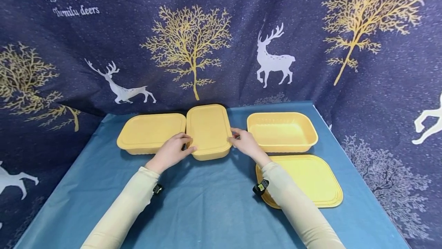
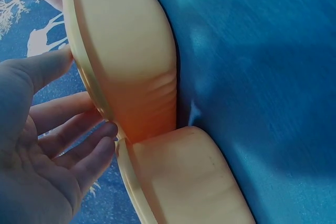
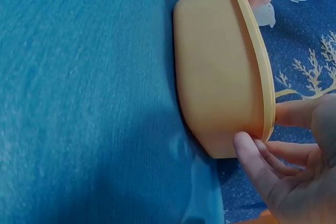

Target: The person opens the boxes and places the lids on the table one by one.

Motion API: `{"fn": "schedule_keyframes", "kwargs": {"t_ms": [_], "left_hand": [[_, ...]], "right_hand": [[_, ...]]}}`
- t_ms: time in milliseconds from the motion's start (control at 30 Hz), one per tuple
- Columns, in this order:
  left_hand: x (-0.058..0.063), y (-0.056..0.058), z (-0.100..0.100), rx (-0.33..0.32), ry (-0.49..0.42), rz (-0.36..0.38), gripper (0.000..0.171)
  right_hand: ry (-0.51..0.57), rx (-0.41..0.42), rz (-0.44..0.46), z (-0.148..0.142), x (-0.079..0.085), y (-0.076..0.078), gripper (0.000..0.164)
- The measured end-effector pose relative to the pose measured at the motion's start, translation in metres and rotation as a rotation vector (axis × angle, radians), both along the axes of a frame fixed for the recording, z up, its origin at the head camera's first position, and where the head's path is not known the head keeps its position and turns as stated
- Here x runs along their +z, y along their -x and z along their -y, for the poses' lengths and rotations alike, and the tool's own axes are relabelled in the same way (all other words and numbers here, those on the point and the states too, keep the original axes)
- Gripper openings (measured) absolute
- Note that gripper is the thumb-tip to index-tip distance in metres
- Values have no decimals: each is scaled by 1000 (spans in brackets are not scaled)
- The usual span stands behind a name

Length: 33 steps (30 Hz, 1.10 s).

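Note:
A lidded yellow container (image 1: pixel 209 128) stands lengthwise in the middle of the table's back, its lid seated on the rim. At its front left corner my left hand (image 1: pixel 171 152) holds the lid's edge, thumb on the near side and fingers along the left side. My right hand (image 1: pixel 247 144) pinches the rim on the right, thumb (image 3: pixel 294 114) on the lid and fingertips against the wall below. Both wrist views show the container's side wall (image 2: pixel 131 40) resting on the cloth. Its far side is hidden.
Close on the left lies another lidded yellow container (image 1: pixel 152 130), set crosswise. On the right stands an open yellow container (image 1: pixel 281 149), with a loose yellow lid (image 1: pixel 310 180) in front, partly under my right forearm. A dark patterned curtain (image 1: pixel 241 49) hangs behind the blue-covered table (image 1: pixel 207 203).

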<state>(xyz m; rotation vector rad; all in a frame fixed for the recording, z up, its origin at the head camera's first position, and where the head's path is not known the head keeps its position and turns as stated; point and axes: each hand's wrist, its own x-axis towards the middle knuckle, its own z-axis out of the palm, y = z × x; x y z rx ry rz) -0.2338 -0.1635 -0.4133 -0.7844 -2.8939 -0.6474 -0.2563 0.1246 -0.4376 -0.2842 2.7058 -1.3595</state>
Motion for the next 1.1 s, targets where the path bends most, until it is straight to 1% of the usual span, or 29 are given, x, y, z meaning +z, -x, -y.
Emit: {"fn": "schedule_keyframes", "kwargs": {"t_ms": [233, 333, 400, 467, 533, 600, 700, 833, 967, 1100], "left_hand": [[-5, 3, 0, -7, -42, -9, 46], [-4, 6, 1, -21, -60, -21, 42], [-4, 9, 1, -41, -62, -41, 36], [-4, 14, 2, -62, -51, -65, 30], [-5, 20, 3, -70, -30, -86, 28], [-6, 26, 5, -71, 3, -100, 30], [-8, 37, 6, -82, 48, -109, 37], [-11, 48, 7, -113, 74, -102, 41], [-12, 51, 10, -123, 75, -94, 39], [-12, 50, 11, -138, 87, -120, 40]], "right_hand": [[-21, 11, -3, -3, 2, -2, 56], [-47, 21, -8, -4, 1, -4, 58], [-61, 26, 4, -5, -1, -6, 61], [-74, 35, 29, -7, -4, -8, 65], [-80, 54, 67, -7, -5, -11, 71], [-83, 77, 94, -6, -6, -13, 75], [-80, 98, 108, -4, -6, -18, 75], [-65, 83, 100, -2, -6, -21, 73], [-59, 88, 93, -2, -8, -22, 73], [-66, 90, 90, -4, -9, -20, 71]]}}
